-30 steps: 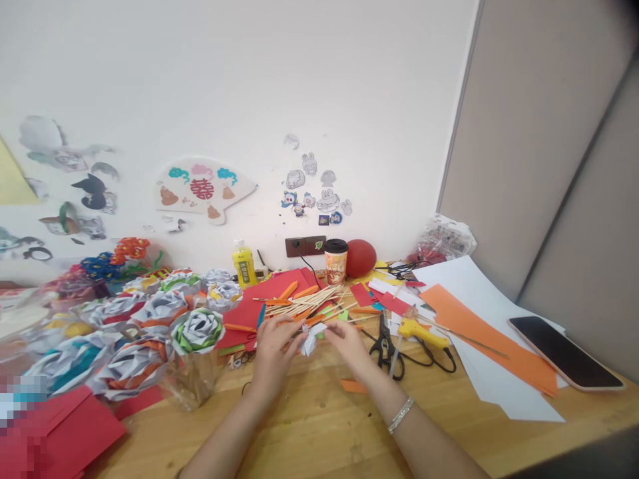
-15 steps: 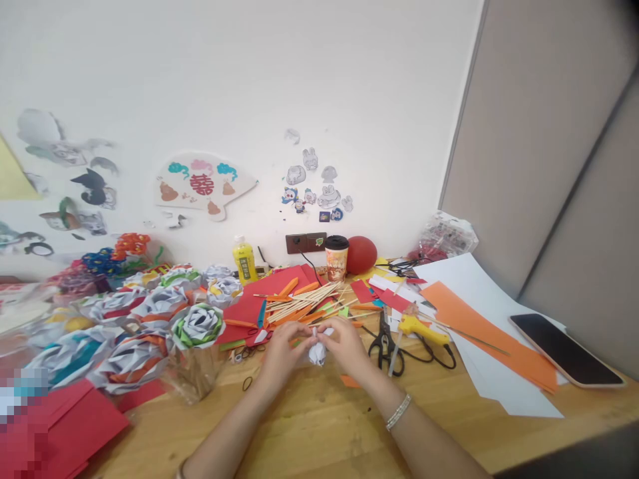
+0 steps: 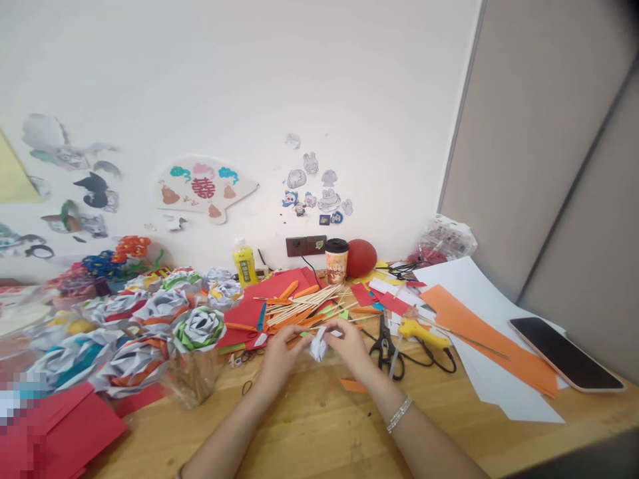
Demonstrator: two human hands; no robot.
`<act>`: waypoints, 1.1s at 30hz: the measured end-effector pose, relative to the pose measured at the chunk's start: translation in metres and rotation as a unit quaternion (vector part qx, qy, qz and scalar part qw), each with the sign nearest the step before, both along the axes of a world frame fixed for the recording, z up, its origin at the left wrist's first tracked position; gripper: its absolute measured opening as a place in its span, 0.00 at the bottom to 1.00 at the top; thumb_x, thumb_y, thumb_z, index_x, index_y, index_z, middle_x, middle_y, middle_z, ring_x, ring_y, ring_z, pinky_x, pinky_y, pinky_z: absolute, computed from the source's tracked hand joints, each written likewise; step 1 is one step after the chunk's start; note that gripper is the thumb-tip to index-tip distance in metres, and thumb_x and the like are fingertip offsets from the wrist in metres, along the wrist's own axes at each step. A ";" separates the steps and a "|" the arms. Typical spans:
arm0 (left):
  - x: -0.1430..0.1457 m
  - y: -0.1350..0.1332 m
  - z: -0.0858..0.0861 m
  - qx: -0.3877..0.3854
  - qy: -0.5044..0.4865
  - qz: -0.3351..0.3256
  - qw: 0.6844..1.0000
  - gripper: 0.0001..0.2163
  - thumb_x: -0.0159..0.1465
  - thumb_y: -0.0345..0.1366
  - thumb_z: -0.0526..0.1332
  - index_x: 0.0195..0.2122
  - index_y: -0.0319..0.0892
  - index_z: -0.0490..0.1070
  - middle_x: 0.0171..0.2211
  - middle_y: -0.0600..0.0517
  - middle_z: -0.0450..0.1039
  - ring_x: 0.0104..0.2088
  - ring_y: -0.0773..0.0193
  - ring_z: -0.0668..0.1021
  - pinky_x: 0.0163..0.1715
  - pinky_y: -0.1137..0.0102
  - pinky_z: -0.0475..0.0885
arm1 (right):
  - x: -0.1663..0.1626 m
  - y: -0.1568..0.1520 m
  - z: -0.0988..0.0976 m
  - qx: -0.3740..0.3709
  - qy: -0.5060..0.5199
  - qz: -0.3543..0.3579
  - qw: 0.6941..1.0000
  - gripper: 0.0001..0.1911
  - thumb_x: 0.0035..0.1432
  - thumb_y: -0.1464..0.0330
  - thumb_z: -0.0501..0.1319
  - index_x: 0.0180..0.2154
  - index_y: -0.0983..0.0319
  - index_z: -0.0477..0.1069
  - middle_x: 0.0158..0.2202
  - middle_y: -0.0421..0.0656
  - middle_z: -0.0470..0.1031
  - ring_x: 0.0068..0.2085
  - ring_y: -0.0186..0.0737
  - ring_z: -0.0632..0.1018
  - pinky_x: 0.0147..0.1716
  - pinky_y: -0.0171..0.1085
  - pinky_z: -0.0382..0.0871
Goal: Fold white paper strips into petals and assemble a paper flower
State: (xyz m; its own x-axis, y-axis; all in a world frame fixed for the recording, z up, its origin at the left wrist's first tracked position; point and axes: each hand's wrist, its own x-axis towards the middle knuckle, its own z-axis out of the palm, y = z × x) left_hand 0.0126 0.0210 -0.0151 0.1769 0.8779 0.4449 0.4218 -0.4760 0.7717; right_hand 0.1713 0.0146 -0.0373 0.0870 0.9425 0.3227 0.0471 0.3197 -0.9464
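Note:
My left hand (image 3: pixel 280 358) and my right hand (image 3: pixel 349 346) are both pinched on a small folded white paper piece (image 3: pixel 318 344), held just above the wooden table (image 3: pixel 319 426). A silver bracelet (image 3: pixel 400 414) sits on my right wrist. Right behind my hands lies a heap of thin wooden sticks (image 3: pixel 304 303) on red paper sheets (image 3: pixel 269 293). Black scissors (image 3: pixel 384 344) and a yellow glue gun (image 3: pixel 422 330) lie just to the right of my right hand.
Several folded paper roses (image 3: pixel 150 319) fill the left side. A yellow bottle (image 3: pixel 244 262), a paper cup (image 3: pixel 336 261) and a red ball (image 3: pixel 361 257) stand by the wall. Orange and white sheets (image 3: pixel 479 326) and a phone (image 3: pixel 566 352) lie at right.
My hands shifted slightly while turning the white paper piece; it went from between my fingertips a little lower, then back up. Nothing else on the table moved.

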 end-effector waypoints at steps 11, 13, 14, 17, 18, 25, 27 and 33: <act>-0.001 0.001 -0.002 0.028 -0.030 0.062 0.997 0.07 0.49 0.39 0.62 0.26 0.40 0.71 0.26 0.51 0.76 0.30 0.60 0.77 0.30 0.68 0.71 | -0.003 -0.011 0.008 -0.029 -0.012 0.102 0.994 0.10 0.43 0.75 0.59 0.33 0.63 0.70 0.32 0.41 0.74 0.34 0.39 0.75 0.37 0.38 0.68; -0.001 0.001 -0.002 0.029 -0.013 0.048 0.998 0.07 0.49 0.38 0.62 0.26 0.40 0.72 0.27 0.50 0.77 0.30 0.59 0.77 0.32 0.68 0.71 | -0.004 -0.014 0.009 -0.018 -0.029 0.098 0.995 0.11 0.45 0.74 0.59 0.35 0.63 0.70 0.34 0.43 0.74 0.37 0.40 0.75 0.38 0.39 0.68; -0.001 0.001 -0.001 0.028 -0.004 0.038 0.999 0.07 0.49 0.38 0.62 0.26 0.40 0.73 0.27 0.50 0.77 0.30 0.59 0.77 0.33 0.67 0.71 | -0.004 -0.014 0.009 -0.009 -0.039 0.096 0.995 0.10 0.46 0.72 0.59 0.35 0.62 0.71 0.35 0.43 0.74 0.38 0.40 0.75 0.38 0.39 0.68; 0.001 0.000 -0.002 0.018 0.003 0.024 1.000 0.06 0.49 0.37 0.62 0.27 0.40 0.74 0.28 0.50 0.78 0.30 0.59 0.77 0.34 0.67 0.72 | -0.006 -0.014 0.007 0.021 -0.054 0.087 0.994 0.09 0.48 0.69 0.60 0.35 0.63 0.71 0.35 0.44 0.74 0.38 0.41 0.75 0.38 0.39 0.68; 0.001 0.000 -0.002 0.011 -0.002 0.023 1.000 0.06 0.49 0.36 0.62 0.27 0.40 0.74 0.28 0.50 0.78 0.30 0.59 0.77 0.34 0.67 0.72 | -0.007 -0.014 0.006 0.030 -0.054 0.081 0.995 0.09 0.48 0.69 0.61 0.35 0.63 0.72 0.35 0.44 0.74 0.38 0.40 0.75 0.38 0.38 0.68; 0.003 -0.003 0.000 -0.021 -0.023 -0.021 0.999 0.09 0.52 0.37 0.61 0.32 0.42 0.75 0.33 0.49 0.78 0.34 0.58 0.78 0.38 0.65 0.72 | -0.008 -0.015 0.005 0.112 -0.114 -0.020 0.987 0.06 0.47 0.72 0.62 0.32 0.61 0.71 0.33 0.42 0.73 0.37 0.39 0.72 0.39 0.37 0.65; 0.004 -0.006 0.003 -0.017 -0.014 -0.046 0.999 0.10 0.52 0.37 0.61 0.34 0.42 0.75 0.35 0.49 0.78 0.36 0.59 0.78 0.40 0.64 0.72 | -0.007 -0.016 0.008 0.133 -0.135 -0.051 0.980 0.05 0.48 0.74 0.61 0.30 0.61 0.71 0.32 0.42 0.72 0.37 0.39 0.72 0.39 0.38 0.64; 0.002 -0.009 0.002 0.048 -0.014 -0.039 0.998 0.08 0.54 0.37 0.61 0.33 0.43 0.75 0.34 0.49 0.78 0.35 0.60 0.78 0.39 0.65 0.72 | -0.005 -0.018 0.013 0.186 -0.165 -0.060 0.967 0.04 0.49 0.74 0.60 0.30 0.60 0.70 0.31 0.41 0.71 0.37 0.40 0.71 0.38 0.37 0.63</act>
State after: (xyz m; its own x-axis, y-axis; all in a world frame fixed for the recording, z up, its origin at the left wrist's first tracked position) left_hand 0.0151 0.0121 -0.0132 0.2303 0.8152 0.5315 0.3594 -0.5788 0.7320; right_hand 0.1663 -0.0037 -0.0243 0.0234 0.7455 0.6661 0.3851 0.6081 -0.6942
